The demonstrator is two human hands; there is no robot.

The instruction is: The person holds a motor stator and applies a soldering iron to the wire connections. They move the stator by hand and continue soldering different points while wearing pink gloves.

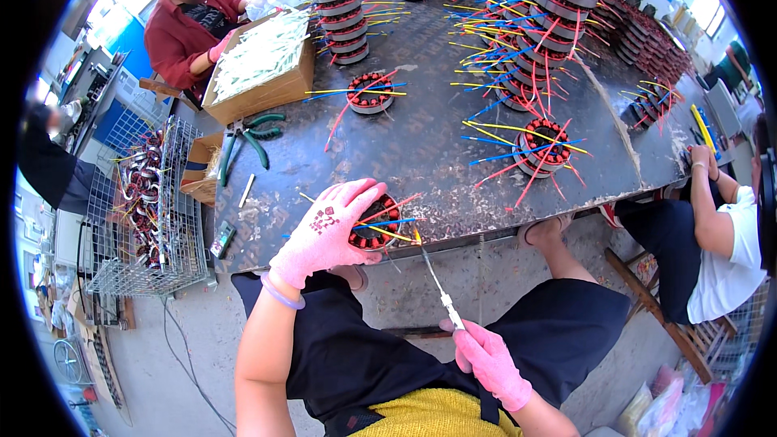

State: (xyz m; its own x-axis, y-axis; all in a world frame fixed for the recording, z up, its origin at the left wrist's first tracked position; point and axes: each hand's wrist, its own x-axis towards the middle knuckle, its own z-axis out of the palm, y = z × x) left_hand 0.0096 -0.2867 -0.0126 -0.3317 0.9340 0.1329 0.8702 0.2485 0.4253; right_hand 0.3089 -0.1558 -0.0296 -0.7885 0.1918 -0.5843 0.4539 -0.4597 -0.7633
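Observation:
My left hand (324, 231), in a pink glove, grips a ring-shaped motor stator (387, 214) at the table's near edge. The stator has red windings and loose red, yellow and blue wire leads. In my right hand (492, 362), also gloved in pink, is a long-necked lighter (438, 282) with a white body. Its thin metal neck points up and away from me, and a small orange flame shows at the tip, close beside the stator's wire ends. The glove hides the lower part of the lighter.
Stacks of stators (338, 20) stand on the dark table (324, 150), with single stators (542, 148) nearer. Green-handled pliers (255, 136) lie left, by a carton (283, 85) of white strips. A wire basket (154, 263) is beside the table. Co-workers sit at far left and right.

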